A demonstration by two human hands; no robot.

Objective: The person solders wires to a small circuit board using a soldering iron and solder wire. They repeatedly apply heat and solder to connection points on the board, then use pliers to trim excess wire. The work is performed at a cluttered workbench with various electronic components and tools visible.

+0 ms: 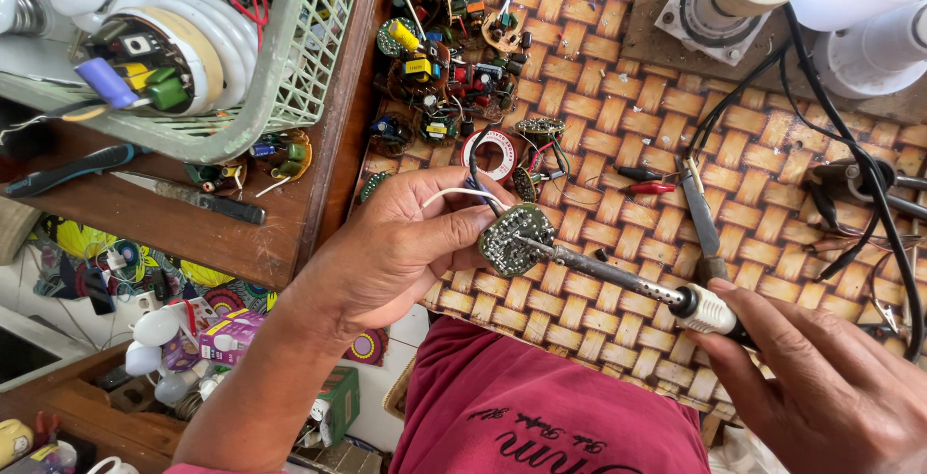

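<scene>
The right hand (830, 397), nearest the camera at the lower right, has its fingers wrapped around the handle of a soldering iron (618, 281), whose shaft runs up and left so that the tip rests on the solder side of a small round board (515, 239). The left hand (406, 242) pinches that board by its edge between thumb and fingertips, holding it above the woven mat (618, 126) with the solder side up toward the camera; thin white wires (454, 194) loop from the board over the fingers. To do this well, I judge the board should stay braced and steady, the thumb kept clear of the hot tip, and the tip laid flat against one joint only, since the joints sit close together and a bridge between neighbours looks easy to make. The wires seem worth keeping away from the shaft, as their covering could scorch. Just beyond the board lies a ring of solder wire (488, 153) on the mat, near enough to feed from. To the right of it lie red and black probe tips (645, 181) and tweezers (700, 218), and a black cable (859, 165) crosses the mat toward the upper right, well apart from the hands. Farther off, a heap of used boards (444, 59) with coloured parts sits at the mat's top, and a green basket (290, 69) of lamp parts stands on the wooden shelf (280, 233) at the upper left.
</scene>
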